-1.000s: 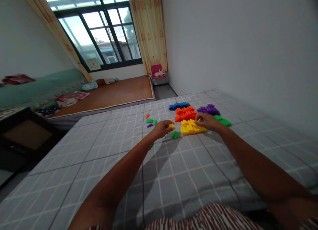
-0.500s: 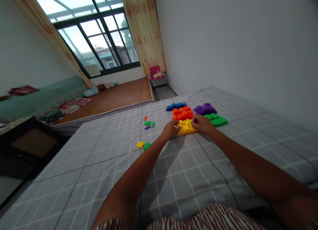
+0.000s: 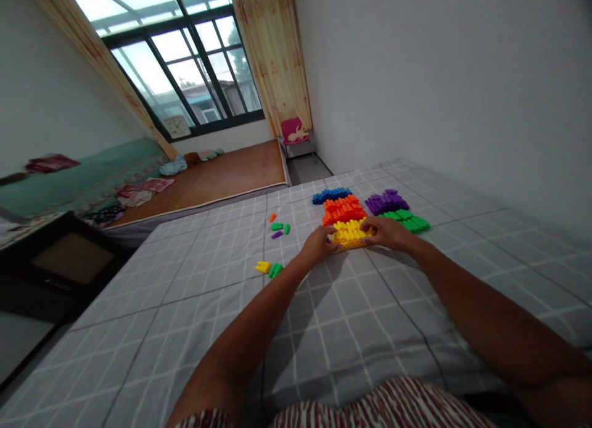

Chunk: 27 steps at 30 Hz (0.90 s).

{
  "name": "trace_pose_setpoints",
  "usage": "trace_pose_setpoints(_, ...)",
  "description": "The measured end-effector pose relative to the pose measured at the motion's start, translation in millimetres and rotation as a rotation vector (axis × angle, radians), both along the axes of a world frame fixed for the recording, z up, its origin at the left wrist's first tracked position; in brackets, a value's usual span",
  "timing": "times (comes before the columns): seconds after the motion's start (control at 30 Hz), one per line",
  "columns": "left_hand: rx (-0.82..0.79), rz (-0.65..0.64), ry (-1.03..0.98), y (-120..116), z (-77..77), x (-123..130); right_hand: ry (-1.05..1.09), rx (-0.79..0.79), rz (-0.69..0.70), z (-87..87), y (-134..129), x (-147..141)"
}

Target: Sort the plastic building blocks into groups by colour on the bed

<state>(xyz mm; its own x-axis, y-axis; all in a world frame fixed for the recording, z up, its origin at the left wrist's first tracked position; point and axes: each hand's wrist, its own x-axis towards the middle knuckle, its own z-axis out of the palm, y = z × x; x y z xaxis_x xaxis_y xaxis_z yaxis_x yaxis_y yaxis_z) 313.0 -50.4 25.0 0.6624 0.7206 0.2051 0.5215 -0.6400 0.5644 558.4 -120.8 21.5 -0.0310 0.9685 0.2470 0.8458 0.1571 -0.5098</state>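
A row cluster of yellow toy blocks [image 3: 350, 234] lies on the checked bed sheet in front of me. My left hand [image 3: 318, 245] holds its left edge between thumb and curled fingers. At the opposite edge, my right hand [image 3: 391, 232] grips the yellow blocks from the side. Directly behind stand orange toy blocks [image 3: 343, 209], and past those blue toy blocks [image 3: 332, 196]. Green toy blocks [image 3: 407, 221] lie just beyond my right hand, with purple toy blocks [image 3: 386, 201] behind them. My fingers partly cover the ends of the yellow cluster.
Loose to the left are a yellow piece [image 3: 263, 266], green pieces [image 3: 275, 270], a purple piece [image 3: 276, 235] and an orange piece [image 3: 272, 217]. The grey checked sheet [image 3: 194, 329] stretches toward me. A wall [image 3: 439, 76] borders the right side; a dark cabinet [image 3: 60, 261] stands left.
The right hand's fingers have opened out from a pinch at the top to a hold around the yellow cluster's right edge. The left hand stays at the left edge. The view has shifted slightly.
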Motion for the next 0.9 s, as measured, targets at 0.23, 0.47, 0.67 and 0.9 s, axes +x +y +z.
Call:
trace_pose_setpoints(0.23,-0.030,0.051,0.114,38.1,49.7,-121.3,0.060,0.234,-0.100,17.7,-6.6,-5.4)
trace_pose_setpoints(0.47,-0.306,-0.012,0.323,42.6,33.4,-225.2,0.050,0.136,0.316,13.7,-2.1,-79.4)
trace_pose_setpoints(0.67,-0.263,0.004,0.203,35.7,5.9,-223.9,-0.051,0.083,0.604,17.6,23.7,-151.5)
trace_pose_setpoints(0.9,-0.147,0.082,0.148,27.7,-2.7,-228.0,-0.239,0.086,0.857,11.1,42.2,-230.5)
